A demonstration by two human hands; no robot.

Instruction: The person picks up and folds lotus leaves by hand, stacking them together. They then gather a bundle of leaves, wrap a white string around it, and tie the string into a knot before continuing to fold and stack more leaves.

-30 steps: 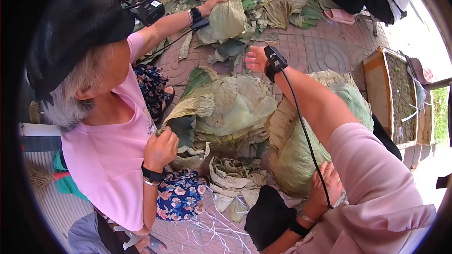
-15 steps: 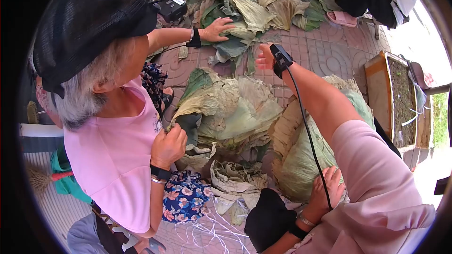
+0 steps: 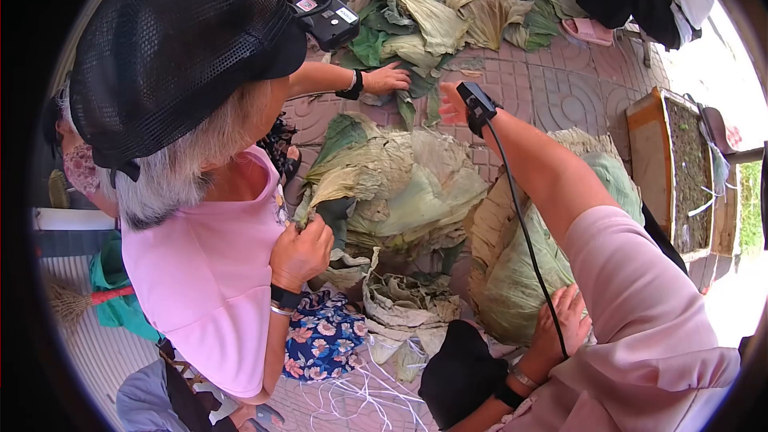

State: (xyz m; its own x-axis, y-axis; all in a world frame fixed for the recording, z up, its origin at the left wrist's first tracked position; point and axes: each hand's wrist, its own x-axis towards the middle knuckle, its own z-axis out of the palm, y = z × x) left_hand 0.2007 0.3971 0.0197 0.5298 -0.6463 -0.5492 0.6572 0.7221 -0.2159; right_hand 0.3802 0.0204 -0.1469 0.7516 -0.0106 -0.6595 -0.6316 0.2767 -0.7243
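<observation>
My left hand (image 3: 560, 322) lies on the lower right side of a large bundle of pale green, dried leaves (image 3: 516, 284), its fingers slightly apart. Stretched out above the bundles, my right hand (image 3: 454, 104) has its fingers apart and nothing visible in them; a black wrist device (image 3: 478, 102) partly hides it. Beside my bundle is a second leaf bundle (image 3: 424, 192). A co-worker's fist (image 3: 302, 252) grips that one's left end, while their other hand (image 3: 387, 78) touches leaves on the paving.
Loose leaves (image 3: 436, 20) cover the paving at the top. A planter box (image 3: 670, 168) stands at the right. White strings (image 3: 364, 396) lie near the bottom, below curled leaves (image 3: 408, 296). The co-worker leans in from the left; another person is partly visible at top right.
The co-worker's head has moved right, and their outstretched hand has shifted down and right over the leaves. Their fist has moved slightly right. My hands are nearly unchanged.
</observation>
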